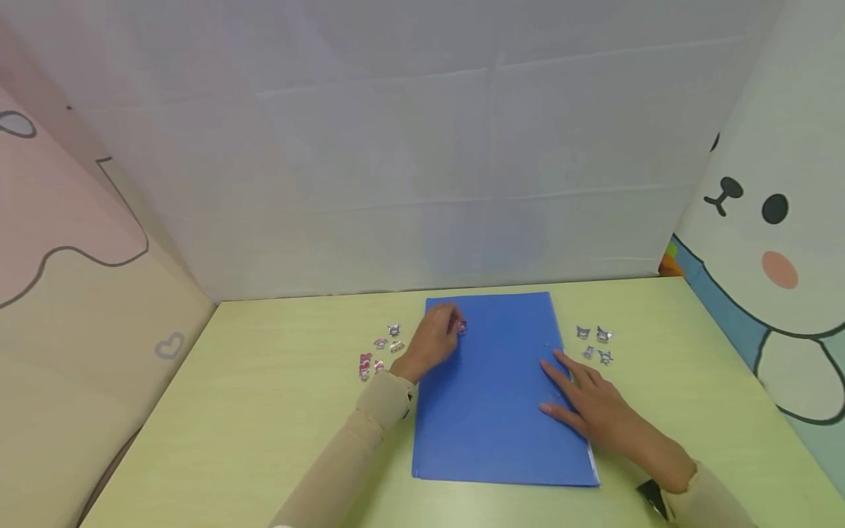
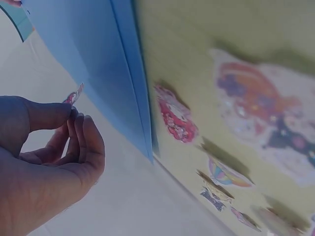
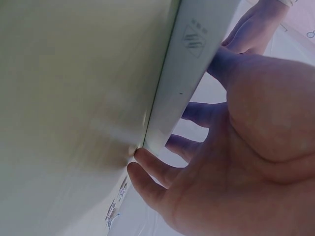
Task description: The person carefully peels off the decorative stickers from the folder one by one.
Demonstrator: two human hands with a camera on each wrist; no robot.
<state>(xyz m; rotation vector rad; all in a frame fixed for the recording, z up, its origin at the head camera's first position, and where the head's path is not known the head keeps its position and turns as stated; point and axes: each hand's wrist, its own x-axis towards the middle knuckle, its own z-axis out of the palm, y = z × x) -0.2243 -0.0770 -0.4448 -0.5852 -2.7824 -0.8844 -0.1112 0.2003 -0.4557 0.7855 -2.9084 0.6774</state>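
Observation:
A blue folder [image 1: 495, 425] lies flat on the table, its long sides running away from me. My left hand [image 1: 432, 337] is over its far left part and pinches a small pink sticker [image 1: 462, 327] between thumb and fingers. In the left wrist view the sticker [image 2: 74, 94] stands up from the fingertips, apart from the folder's surface. With fingers spread, my right hand [image 1: 597, 407] rests on the folder's right edge. The right wrist view shows that hand [image 3: 211, 162] along the folder's white spine [image 3: 189, 54], some fingertips touching the table.
Several cut-out character stickers [image 1: 365, 365] lie on the table [image 1: 264, 440] left of the folder. Another small group of stickers [image 1: 604, 334] lies to its right. A white wall [image 1: 370, 183] stands behind the table, and patterned panels [image 1: 779, 220] flank it on both sides.

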